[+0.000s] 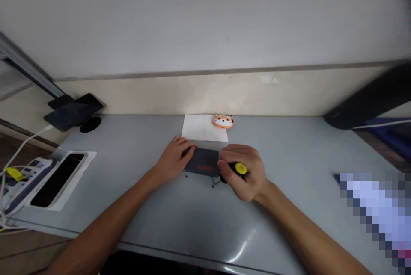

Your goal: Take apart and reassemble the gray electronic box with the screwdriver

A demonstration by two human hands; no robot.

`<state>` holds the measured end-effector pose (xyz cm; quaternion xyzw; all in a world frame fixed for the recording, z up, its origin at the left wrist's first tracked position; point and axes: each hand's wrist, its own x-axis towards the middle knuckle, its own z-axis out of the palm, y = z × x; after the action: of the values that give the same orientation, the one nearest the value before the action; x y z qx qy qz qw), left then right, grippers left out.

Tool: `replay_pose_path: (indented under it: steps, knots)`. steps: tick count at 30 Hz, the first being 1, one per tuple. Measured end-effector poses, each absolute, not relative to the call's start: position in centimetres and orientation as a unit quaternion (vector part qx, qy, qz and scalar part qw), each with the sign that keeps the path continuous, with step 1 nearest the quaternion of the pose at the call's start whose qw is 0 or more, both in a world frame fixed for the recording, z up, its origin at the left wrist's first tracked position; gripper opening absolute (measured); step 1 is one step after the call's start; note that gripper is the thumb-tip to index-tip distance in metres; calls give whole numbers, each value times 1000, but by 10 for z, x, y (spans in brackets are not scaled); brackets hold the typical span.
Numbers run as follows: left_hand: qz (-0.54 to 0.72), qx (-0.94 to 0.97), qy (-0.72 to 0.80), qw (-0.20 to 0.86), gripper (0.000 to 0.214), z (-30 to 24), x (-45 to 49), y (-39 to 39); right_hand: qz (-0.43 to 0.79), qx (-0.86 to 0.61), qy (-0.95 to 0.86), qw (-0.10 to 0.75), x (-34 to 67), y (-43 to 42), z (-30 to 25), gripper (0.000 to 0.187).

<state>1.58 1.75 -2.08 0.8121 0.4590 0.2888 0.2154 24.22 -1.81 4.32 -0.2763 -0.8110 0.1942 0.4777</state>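
Observation:
A flat dark grey metal box (203,161) with a reddish label and a row of small holes lies on the table in front of me; it looks like a small network switch. Its left end is gripped by my left hand (176,156), thumb on the near side. At the right end, my right hand (243,171) is closed around a screwdriver (240,168) with a black handle and yellow end cap. My fist hides the tool's tip. Small dark bits like screws (186,176) lie by the box's near edge, and a thin grey piece (217,182) shows beside the right hand.
Behind the box are a white paper sheet (201,128) and an orange animal-faced case (223,121). On the left are a phone (59,179), a power strip (28,185) and a stand with a dark device (75,111). A black cylinder (362,99) stands right, above a pixelated patch.

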Motion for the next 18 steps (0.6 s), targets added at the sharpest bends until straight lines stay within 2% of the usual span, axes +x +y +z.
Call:
replay_pose_path:
  steps: [5, 14, 18]
  knots:
    - [281, 817, 464, 195, 25, -21, 16, 17, 205, -293, -802, 478, 234, -19, 33, 35]
    - [287, 821, 467, 160, 23, -18, 9, 18, 270, -279, -806, 446, 218, -25, 19, 19]
    - [300, 818, 467, 151, 24, -18, 0, 23, 279, -285, -798, 451, 219, -25, 19, 20]
